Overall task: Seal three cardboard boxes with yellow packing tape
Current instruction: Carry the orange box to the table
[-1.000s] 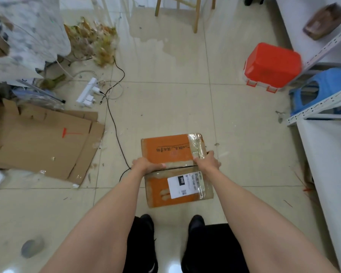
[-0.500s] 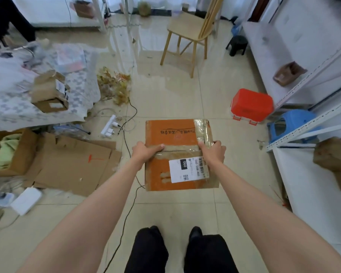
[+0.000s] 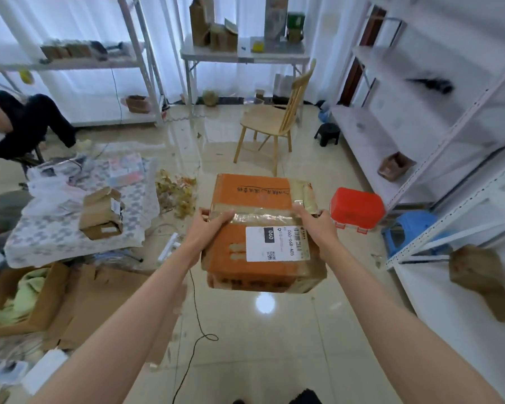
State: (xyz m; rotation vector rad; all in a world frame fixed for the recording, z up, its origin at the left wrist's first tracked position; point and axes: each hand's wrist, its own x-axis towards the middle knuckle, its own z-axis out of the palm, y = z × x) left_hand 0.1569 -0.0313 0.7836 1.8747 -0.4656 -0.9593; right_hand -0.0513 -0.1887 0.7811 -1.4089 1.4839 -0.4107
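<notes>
Box: we hold 1 orange cardboard box (image 3: 257,228) in the air above the tiled floor (image 3: 274,345), near the middle of the room, with a white label (image 3: 277,243) on its top.
Left hand: our left hand (image 3: 209,225) grips the left edge, thumb curled over the top.
Right hand: our right hand (image 3: 312,223) grips the right edge, fingers curled over the old clear tape (image 3: 263,217).
Weight: we judge it rather light, because 2 hands at the edges carry it level.
Stiffness: the near corners look crushed and soft, so the walls may bend under pressure.
Grip: the glossy tape may be slippery; we think the bare cardboard sides are the better place.
Other boxes: 1 small box (image 3: 102,212) lies on the patterned cloth (image 3: 56,234) at the left.
</notes>
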